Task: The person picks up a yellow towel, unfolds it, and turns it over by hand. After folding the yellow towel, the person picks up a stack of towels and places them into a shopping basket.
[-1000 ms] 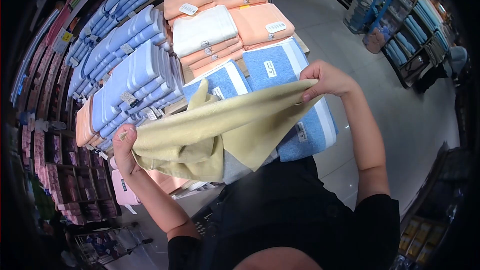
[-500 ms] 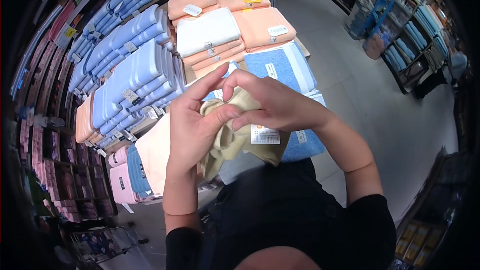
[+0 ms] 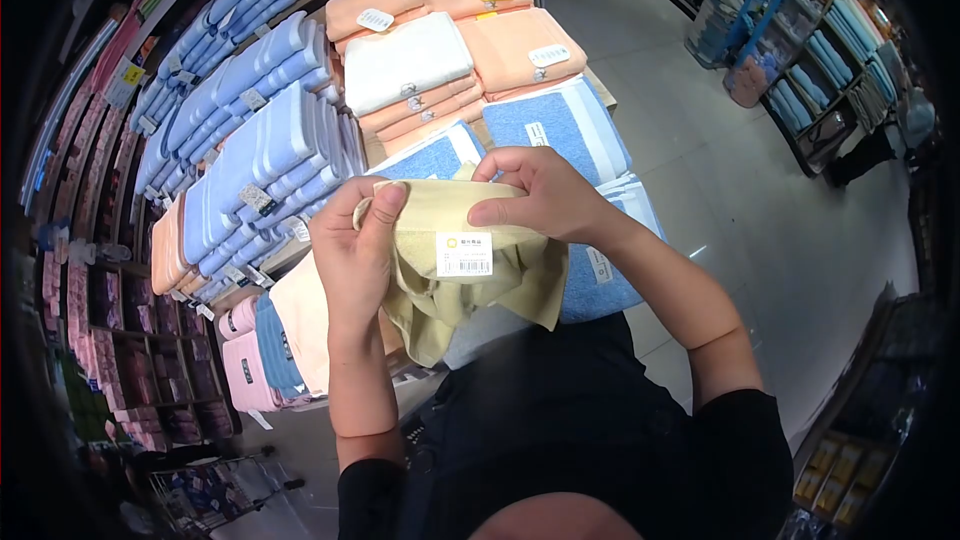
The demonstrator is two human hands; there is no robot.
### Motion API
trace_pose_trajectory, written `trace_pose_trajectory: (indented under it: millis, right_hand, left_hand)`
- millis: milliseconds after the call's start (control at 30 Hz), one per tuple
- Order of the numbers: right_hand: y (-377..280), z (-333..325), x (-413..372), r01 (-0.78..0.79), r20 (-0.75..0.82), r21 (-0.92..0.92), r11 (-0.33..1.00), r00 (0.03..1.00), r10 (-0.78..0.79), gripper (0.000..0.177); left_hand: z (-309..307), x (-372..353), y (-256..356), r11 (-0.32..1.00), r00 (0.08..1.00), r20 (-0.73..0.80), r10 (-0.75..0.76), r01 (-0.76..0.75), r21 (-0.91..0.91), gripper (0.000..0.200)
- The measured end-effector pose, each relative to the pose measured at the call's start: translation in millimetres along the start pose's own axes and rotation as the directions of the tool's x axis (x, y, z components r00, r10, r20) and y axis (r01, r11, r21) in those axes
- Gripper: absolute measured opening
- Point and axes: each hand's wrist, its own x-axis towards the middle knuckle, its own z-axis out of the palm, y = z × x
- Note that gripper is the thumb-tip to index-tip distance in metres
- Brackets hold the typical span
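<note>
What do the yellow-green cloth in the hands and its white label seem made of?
The folded yellow-green towel looks like soft matte terry fabric, probably cotton: it sags and creases between the left hand and right hand. The white barcode label looks like smooth paper or card, lying flat with crisp print.

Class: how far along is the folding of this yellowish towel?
Done: the olive-yellow towel is folded over, its barcode label facing up. In hand: left hand and right hand pinch its top edge. Left: lower layers hang uneven; it is not yet laid on the blue towels.
</note>
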Motion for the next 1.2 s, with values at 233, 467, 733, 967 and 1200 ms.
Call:
trace_pose_trajectory:
  millis: [233, 467, 733, 967, 1200]
  right_hand:
    - [4, -17, -9, 0.038, -0.015, -0.112, 0.993, 0.999, -0.040, 0.018]
    - [3, -51, -25, -0.022, -0.065, -0.182, 0.983, 0.998, 0.010, 0.021]
    - [-12, -70, -44, -0.021, -0.148, -0.190, 0.982, 0.989, -0.007, 0.019]
    - [0, -53, -28, 0.306, -0.461, 0.063, 0.950, 0.853, -0.244, 0.025]
    - [-51, 9, -13, 0.312, 0.112, -0.377, 0.872, 0.950, -0.292, 0.010]
  left_hand:
    - [-43, 13, -9, 0.976, 0.990, -0.138, -0.037, 0.006, -0.218, 0.017]
    - [-95, 20, -7, 0.948, 0.949, -0.312, -0.055, -0.048, -0.314, 0.022]
    - [-109, 17, -2, 0.926, 0.935, -0.335, -0.115, -0.021, -0.378, 0.024]
    - [-81, 13, -24, 0.953, 0.883, -0.426, 0.195, -0.069, 0.294, 0.033]
    - [37, -4, 39, 0.982, 0.978, 0.111, 0.179, -0.184, 0.033, 0.038]
